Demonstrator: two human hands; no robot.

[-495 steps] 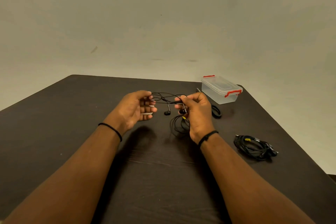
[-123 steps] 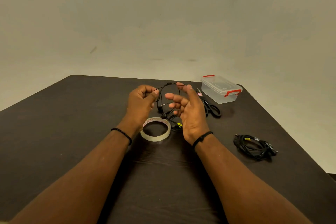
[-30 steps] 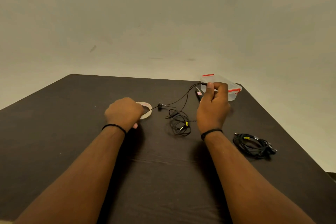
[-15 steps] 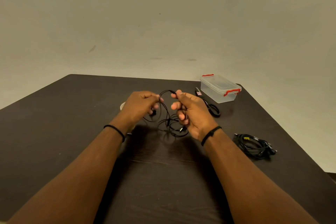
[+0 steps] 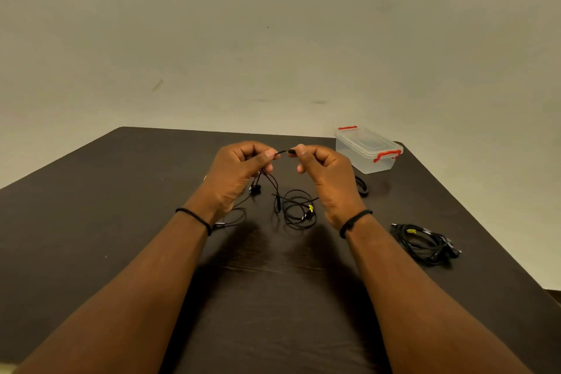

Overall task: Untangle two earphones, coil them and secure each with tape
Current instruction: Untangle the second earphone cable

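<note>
A thin black earphone cable [image 5: 299,209] lies in loose loops on the dark table [image 5: 121,222], with a small yellow tag near the loops. My left hand [image 5: 239,173] and my right hand [image 5: 326,173] are raised above it, close together. Each pinches one end of a short stretch of the cable between thumb and fingers. From my left hand more cable hangs down to an earbud [image 5: 256,189] and to the loops. A second black earphone bundle [image 5: 425,243] lies at the right. The tape roll is hidden behind my left hand.
A clear plastic box [image 5: 368,150] with red clips stands at the table's far right corner. Black-handled scissors [image 5: 362,186] lie just in front of it, partly behind my right hand. The table's right edge runs close to the second bundle.
Both hands have risen a little and drawn a short stretch of cable taut between their fingertips. More of the cable has dropped onto the table in loops.
</note>
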